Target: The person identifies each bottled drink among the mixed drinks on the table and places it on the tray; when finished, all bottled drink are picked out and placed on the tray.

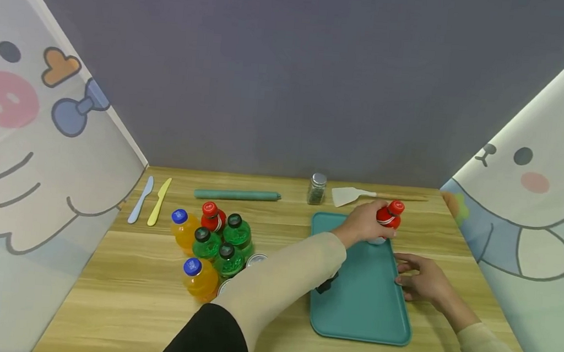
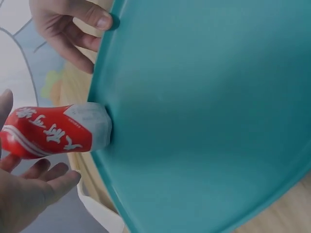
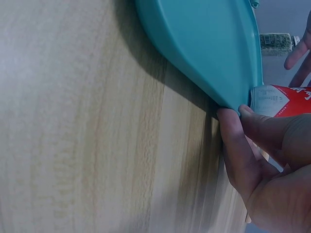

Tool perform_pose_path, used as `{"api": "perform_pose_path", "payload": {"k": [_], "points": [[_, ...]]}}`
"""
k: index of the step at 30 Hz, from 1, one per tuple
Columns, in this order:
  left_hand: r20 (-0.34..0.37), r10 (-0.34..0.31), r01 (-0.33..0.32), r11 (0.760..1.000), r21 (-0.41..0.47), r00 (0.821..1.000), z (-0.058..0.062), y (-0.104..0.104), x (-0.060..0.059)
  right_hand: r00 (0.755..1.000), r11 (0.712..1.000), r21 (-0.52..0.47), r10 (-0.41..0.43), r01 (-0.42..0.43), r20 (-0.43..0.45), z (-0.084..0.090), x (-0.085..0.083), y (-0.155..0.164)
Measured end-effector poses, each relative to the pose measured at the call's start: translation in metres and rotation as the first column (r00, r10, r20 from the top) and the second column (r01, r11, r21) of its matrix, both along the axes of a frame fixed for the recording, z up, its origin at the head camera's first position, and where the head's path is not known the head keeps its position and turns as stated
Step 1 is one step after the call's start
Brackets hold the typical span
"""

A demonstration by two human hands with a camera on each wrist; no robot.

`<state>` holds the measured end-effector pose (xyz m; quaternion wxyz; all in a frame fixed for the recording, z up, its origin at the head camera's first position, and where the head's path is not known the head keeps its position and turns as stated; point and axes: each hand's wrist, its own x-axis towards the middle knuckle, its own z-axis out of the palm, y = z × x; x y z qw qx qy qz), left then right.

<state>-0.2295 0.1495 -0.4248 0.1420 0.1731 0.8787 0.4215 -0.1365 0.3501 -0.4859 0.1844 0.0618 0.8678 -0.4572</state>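
Far left on the table [image 1: 105, 272] lie a blue knife [image 1: 140, 199] and a yellow knife [image 1: 159, 201] side by side, and right of them, far back, a green roll [image 1: 237, 195]. Nearer stands a tight cluster of bottles [image 1: 212, 242], orange, red and green, with can tops showing at its right edge. Past a spice jar [image 1: 317, 188] and a white spatula [image 1: 355, 196] at the far edge comes the teal tray [image 1: 367, 299]. The left hand [image 1: 363, 224] reaches across to the tray's far right corner, where a red bottle [image 1: 389, 216] stands upright on the tray; the wrist view shows the fingers [image 2: 43, 182] loose and open about the bottle [image 2: 53, 130], thumb behind it, not clasping. The right hand [image 1: 423, 281] lies at the tray's right rim, fingertips [image 3: 228, 126] curled onto the edge, holding it
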Motion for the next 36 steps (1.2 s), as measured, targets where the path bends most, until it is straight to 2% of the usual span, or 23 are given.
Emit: {"api": "perform_pose_path", "payload": {"k": [5, 13, 19, 26, 31, 36], "points": [[0.064, 0.026, -0.03, 0.998, 0.049, 0.998, 0.012, -0.01, 0.004, 1.0, 1.0, 0.011, -0.008, 0.007, 0.006, 0.001, 0.0, -0.001], [0.12, 0.07, -0.085, 0.989, 0.123, 0.99, 0.03, -0.037, 0.009, 1.0, 1.0, 0.002, -0.004, 0.004, 0.004, 0.001, 0.001, -0.004], [0.117, 0.022, -0.038, 0.99, 0.137, 0.993, 0.039, -0.058, 0.018, 1.0, 1.0, 0.024, -0.002, 0.002, -0.001, 0.001, 0.001, -0.002], [0.168, -0.049, 0.015, 0.979, 0.202, 0.985, 0.06, -0.087, 0.033, 1.0, 1.0, 0.016, -0.001, 0.001, 0.001, 0.001, 0.0, -0.001], [0.176, -0.081, 0.037, 0.97, 0.24, 0.981, 0.073, -0.115, 0.04, 1.0, 1.0, 0.019, 0.004, -0.004, -0.004, 0.002, 0.0, -0.002], [0.153, -0.086, 0.042, 0.962, 0.269, 0.984, 0.084, -0.148, 0.042, 1.0, 1.0, 0.025, 0.011, -0.011, 0.0, 0.001, 0.001, -0.001]]}}
